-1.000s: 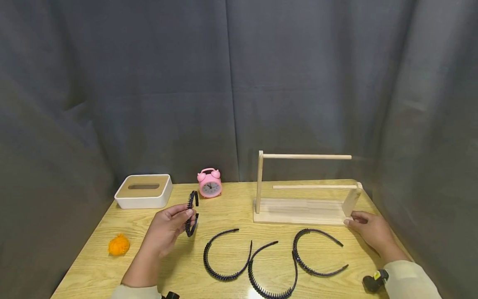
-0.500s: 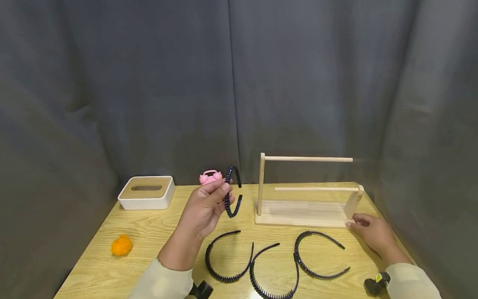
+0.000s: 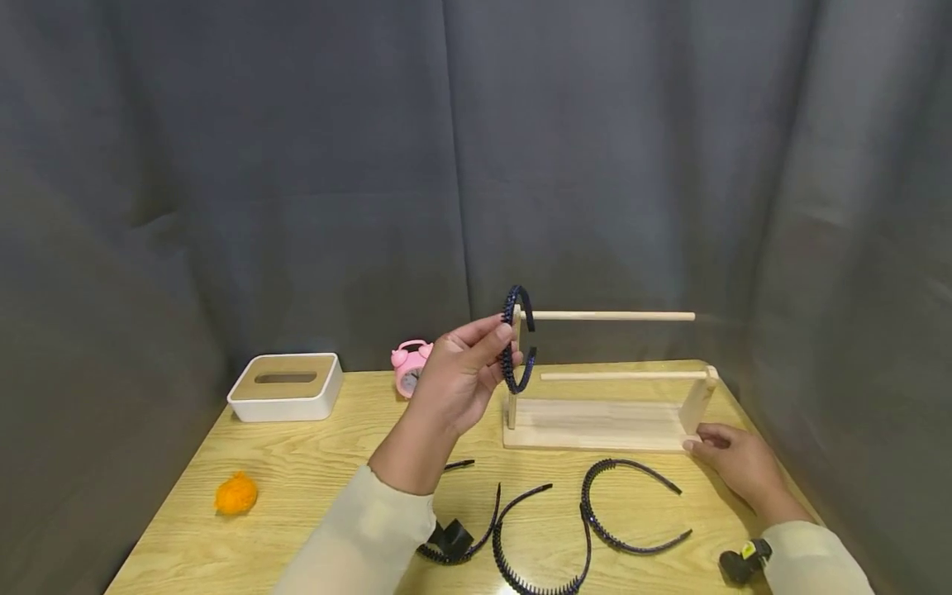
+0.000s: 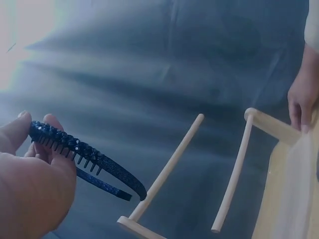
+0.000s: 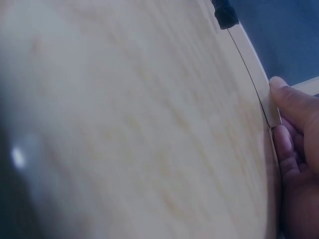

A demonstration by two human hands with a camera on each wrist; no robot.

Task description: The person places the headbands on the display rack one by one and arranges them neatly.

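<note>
My left hand (image 3: 461,380) pinches a dark, glittery toothed headband (image 3: 508,372) between thumb and fingers, holding it up in front of the left post of a wooden rack (image 3: 595,423). In the left wrist view, the headband (image 4: 75,144) has its teeth inward, and one end appears near the upper rod (image 4: 172,162); whether they touch I cannot tell. At the rack's right end, my right hand (image 3: 736,464) grips the corner of the base. The right wrist view shows its thumb (image 5: 286,94) against the base edge.
Three similar headbands lie on the table: left (image 3: 457,465), partly hidden by my left forearm, middle (image 3: 513,576) and right (image 3: 606,533). A pink alarm clock (image 3: 406,364), white tissue box (image 3: 286,405) and orange pom-pom (image 3: 235,494) are farther left. Grey curtains surround the table.
My left hand has carried the headband right and upward, from beside the clock to the rack's left post. The right hand stays at the rack's corner.
</note>
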